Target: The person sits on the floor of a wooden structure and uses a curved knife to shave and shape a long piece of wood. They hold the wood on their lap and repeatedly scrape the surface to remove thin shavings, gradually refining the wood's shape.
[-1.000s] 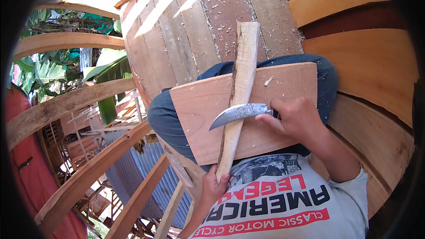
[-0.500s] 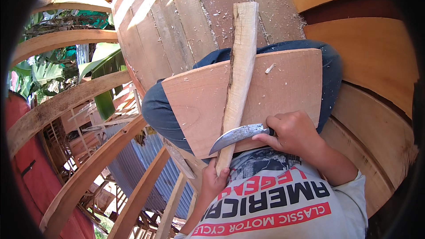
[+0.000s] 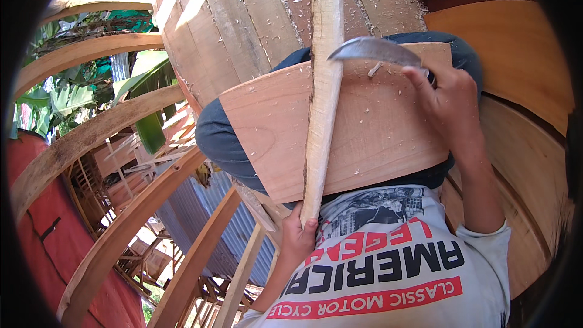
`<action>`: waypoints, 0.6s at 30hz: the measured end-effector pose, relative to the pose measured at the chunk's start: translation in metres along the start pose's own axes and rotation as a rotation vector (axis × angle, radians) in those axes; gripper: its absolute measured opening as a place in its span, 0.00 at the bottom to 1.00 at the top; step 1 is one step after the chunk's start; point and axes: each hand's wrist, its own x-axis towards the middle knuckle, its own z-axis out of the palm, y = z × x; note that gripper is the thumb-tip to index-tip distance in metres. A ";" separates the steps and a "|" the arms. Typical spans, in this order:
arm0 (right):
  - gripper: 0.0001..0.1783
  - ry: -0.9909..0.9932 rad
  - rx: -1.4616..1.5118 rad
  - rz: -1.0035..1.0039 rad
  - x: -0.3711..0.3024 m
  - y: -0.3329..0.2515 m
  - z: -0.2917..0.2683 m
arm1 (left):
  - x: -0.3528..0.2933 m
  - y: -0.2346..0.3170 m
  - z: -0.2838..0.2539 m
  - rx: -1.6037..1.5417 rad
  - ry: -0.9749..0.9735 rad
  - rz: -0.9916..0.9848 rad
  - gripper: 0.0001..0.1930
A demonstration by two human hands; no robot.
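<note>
Left hand [image 3: 298, 237] closes around the stick [image 3: 323, 106], apparently stiff and light, by its near end, a safe hold; right hand [image 3: 446, 92] clenches the knife [image 3: 376, 50].

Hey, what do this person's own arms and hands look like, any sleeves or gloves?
The left hand and right hand are ungloved, with no watch or bracelet visible. Both forearms are bare. On the right, a short, pale grey cloth sleeve shows, part of a pale grey cloth T-shirt with black and red print.
</note>
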 end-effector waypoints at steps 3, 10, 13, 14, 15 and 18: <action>0.28 -0.082 -0.003 0.162 0.013 0.018 -0.021 | 0.000 0.003 0.000 0.008 0.001 0.001 0.36; 0.24 -0.574 0.155 -0.303 -0.064 -0.043 -0.003 | 0.006 0.008 0.008 0.028 0.024 0.037 0.37; 0.23 -0.486 0.138 -0.220 -0.063 -0.042 0.000 | 0.007 0.002 0.003 0.106 0.003 0.019 0.35; 0.23 -0.440 0.129 -0.202 -0.058 -0.041 0.001 | 0.002 -0.002 0.001 0.131 0.004 0.004 0.34; 0.25 -0.304 0.085 -0.148 -0.047 -0.029 0.002 | 0.003 -0.003 0.003 0.168 0.028 0.050 0.33; 0.27 -0.022 0.026 0.152 -0.003 0.012 -0.014 | 0.001 -0.001 0.002 0.109 0.021 0.018 0.32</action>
